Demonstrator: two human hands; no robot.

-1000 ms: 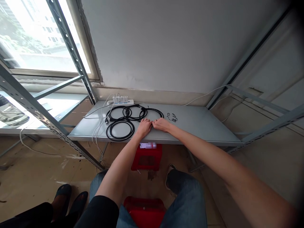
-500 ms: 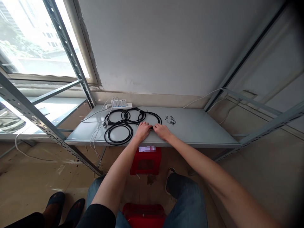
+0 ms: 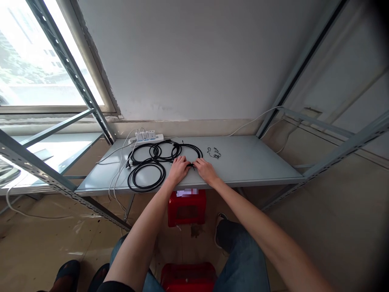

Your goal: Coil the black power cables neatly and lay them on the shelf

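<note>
My left hand (image 3: 179, 168) is closed on the near side of a coiled black cable (image 3: 199, 152) lying on the grey metal shelf (image 3: 243, 162). Close beside it, my right hand (image 3: 206, 170) pinches the same cable, and a short dark piece shows in the gap between the fingers. The fingertips are partly hidden, so the exact hold is unclear. Several more coils of black cable (image 3: 146, 189) lie to the left, partly overlapping. On the right, a few thin black ties (image 3: 215, 154) rest loosely on the shelf.
A white power strip (image 3: 156, 138) with plugged-in adapters sits at the back left. White cords (image 3: 113, 184) hang over the shelf's front edge. Metal uprights (image 3: 73, 65) stand on both sides. Below are red stools (image 3: 187, 209), and another person's feet (image 3: 68, 271) show at lower left.
My hands have moved slightly apart at the cable, with more of the dark piece showing between them. The whole view has shifted a little.
</note>
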